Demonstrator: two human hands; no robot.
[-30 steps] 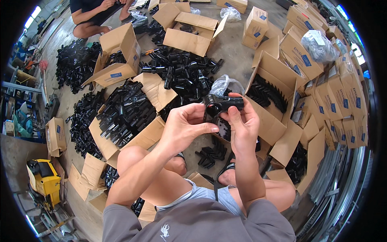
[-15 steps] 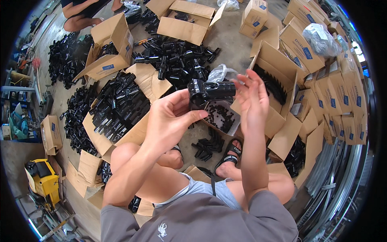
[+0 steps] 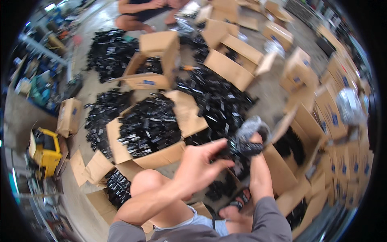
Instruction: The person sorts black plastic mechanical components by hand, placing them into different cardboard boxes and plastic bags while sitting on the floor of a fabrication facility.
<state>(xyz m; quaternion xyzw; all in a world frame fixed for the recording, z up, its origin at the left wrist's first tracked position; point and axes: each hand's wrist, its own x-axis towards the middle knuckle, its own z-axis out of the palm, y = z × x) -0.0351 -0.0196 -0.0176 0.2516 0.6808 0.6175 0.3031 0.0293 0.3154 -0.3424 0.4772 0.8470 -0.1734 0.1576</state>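
Observation:
My left hand [image 3: 200, 163] and my right hand [image 3: 255, 142] are raised together in front of me. Both grip a small black plastic part [image 3: 242, 148]. The left fingers close on its near end; the right hand wraps its far end and is mostly hidden behind it. A crumpled clear plastic bag [image 3: 250, 127] shows just above the part. Under my hands an open cardboard box [image 3: 282, 169] holds more black parts. My bare knee [image 3: 147, 183] is below the left hand.
An open box full of black parts [image 3: 147, 127] lies to my left. Loose heaps of black parts [image 3: 213, 99] cover the floor ahead. Several stacked cardboard boxes [image 3: 334, 117] line the right. Another person [image 3: 141, 12] sits at the far end. A yellow machine [image 3: 44, 151] stands at left.
The view has swung so my hands with the black part now sit lower and further right in the picture. Both hands have kept their hold on the part.

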